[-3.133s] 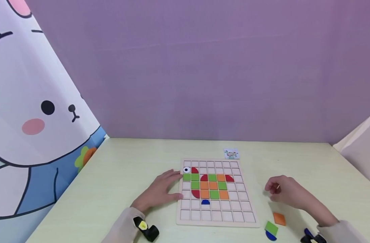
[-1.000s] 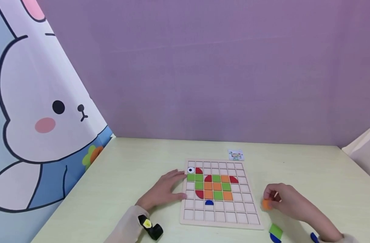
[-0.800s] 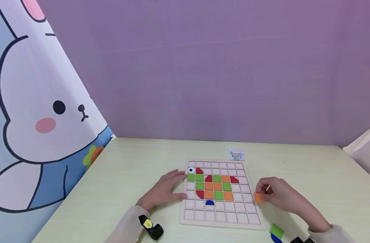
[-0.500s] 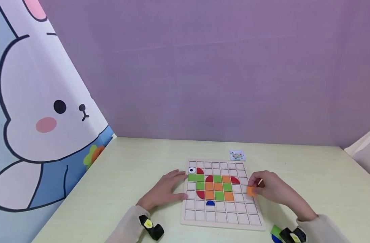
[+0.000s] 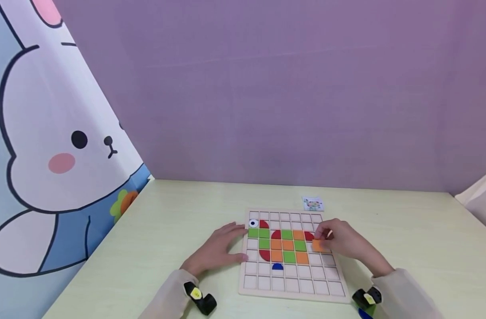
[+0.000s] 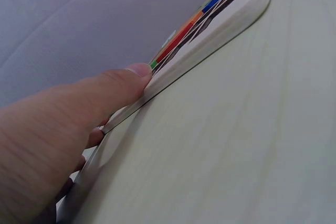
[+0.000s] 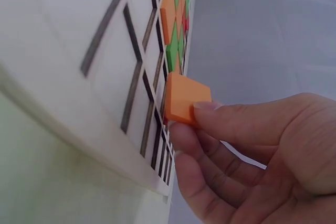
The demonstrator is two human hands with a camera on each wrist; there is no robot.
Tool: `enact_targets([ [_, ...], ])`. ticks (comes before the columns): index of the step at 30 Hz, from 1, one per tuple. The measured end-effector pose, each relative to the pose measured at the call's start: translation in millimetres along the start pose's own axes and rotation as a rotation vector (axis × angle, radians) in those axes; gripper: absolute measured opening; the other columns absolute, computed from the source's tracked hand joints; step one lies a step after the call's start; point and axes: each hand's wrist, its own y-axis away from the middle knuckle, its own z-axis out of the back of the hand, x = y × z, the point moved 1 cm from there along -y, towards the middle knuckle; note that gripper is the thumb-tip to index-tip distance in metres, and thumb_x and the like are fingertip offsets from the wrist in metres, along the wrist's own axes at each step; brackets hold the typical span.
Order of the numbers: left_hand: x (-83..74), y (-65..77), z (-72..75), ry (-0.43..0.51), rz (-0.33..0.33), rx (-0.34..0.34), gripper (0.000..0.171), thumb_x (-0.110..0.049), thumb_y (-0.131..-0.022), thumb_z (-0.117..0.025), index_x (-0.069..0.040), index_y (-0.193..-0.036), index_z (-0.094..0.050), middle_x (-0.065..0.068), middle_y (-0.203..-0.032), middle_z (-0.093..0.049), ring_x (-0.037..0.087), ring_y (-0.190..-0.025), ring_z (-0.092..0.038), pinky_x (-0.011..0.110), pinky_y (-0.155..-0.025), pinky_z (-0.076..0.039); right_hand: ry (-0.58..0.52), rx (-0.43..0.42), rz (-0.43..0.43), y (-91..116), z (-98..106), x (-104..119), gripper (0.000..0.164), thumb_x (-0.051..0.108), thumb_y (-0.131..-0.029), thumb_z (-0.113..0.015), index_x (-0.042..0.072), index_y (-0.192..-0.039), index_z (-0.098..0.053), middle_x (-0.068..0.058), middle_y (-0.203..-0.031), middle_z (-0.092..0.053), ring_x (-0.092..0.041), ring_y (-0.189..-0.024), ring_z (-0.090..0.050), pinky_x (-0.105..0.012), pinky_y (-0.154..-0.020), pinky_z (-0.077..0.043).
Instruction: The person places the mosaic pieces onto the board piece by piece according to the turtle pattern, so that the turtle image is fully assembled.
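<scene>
A pale wooden grid board (image 5: 290, 283) lies on the table, partly filled with green, orange, red and blue tiles and a round eye tile (image 5: 253, 223). My right hand (image 5: 342, 239) pinches an orange square tile (image 5: 319, 246) over the board's right part, close to a red quarter-round tile (image 5: 309, 236). In the right wrist view, thumb and fingers grip the orange tile by its edge, and it stands tilted against the grid. My left hand (image 5: 216, 250) rests at the board's left edge, thumb and fingertips touching the rim. A blue half-round tile (image 5: 277, 266) sits low in the grid.
A small picture card (image 5: 313, 204) lies behind the board. Under the right wrist camera, a green tile (image 5: 371, 309) and a blue half-round piece (image 5: 364, 314) lie on the table, partly hidden. A purple backdrop (image 5: 290, 97) stands behind the table.
My right hand picked up the orange tile from the table at the right and carried it left and away from me over the board. My left hand stays at the board's edge.
</scene>
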Motion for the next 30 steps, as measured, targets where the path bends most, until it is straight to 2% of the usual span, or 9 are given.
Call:
enact_targets([
  [13,-0.4,-1.0,-0.2,-0.010,-0.003,0.002,0.073,-0.057,-0.082,-0.064,-0.023,-0.144,-0.043,-0.001,-0.152,-0.038,0.027,-0.145,-0.023,0.056,-0.114,-0.023,-0.045,0.025,-0.017,-7.9,-9.1,0.3,0.008,-0.005,-0.080,-0.066,0.002,-0.083,-0.065,-0.004,-0.082,-0.059,-0.016,-0.075,-0.051,-0.021,-0.059,-0.045],
  [17,-0.9,-0.4,0.0,-0.012,-0.001,0.003,0.073,-0.056,-0.082,-0.064,-0.024,-0.144,-0.043,-0.001,-0.152,-0.037,0.027,-0.145,-0.023,0.057,-0.114,-0.022,-0.052,0.038,-0.052,-8.1,-10.4,0.3,0.010,-0.005,-0.081,-0.067,0.004,-0.083,-0.066,-0.004,-0.082,-0.059,-0.016,-0.075,-0.052,-0.022,-0.060,-0.046],
  [30,0.7,0.2,-1.2,-0.010,0.005,0.002,0.073,-0.058,-0.082,-0.062,-0.024,-0.144,-0.043,-0.001,-0.152,-0.038,0.027,-0.145,-0.023,0.057,-0.114,-0.023,-0.018,0.030,-0.072,-11.3,-12.2,-2.9,0.013,-0.005,-0.077,-0.072,0.006,-0.082,-0.070,-0.003,-0.084,-0.063,-0.017,-0.076,-0.051,-0.025,-0.063,-0.047],
])
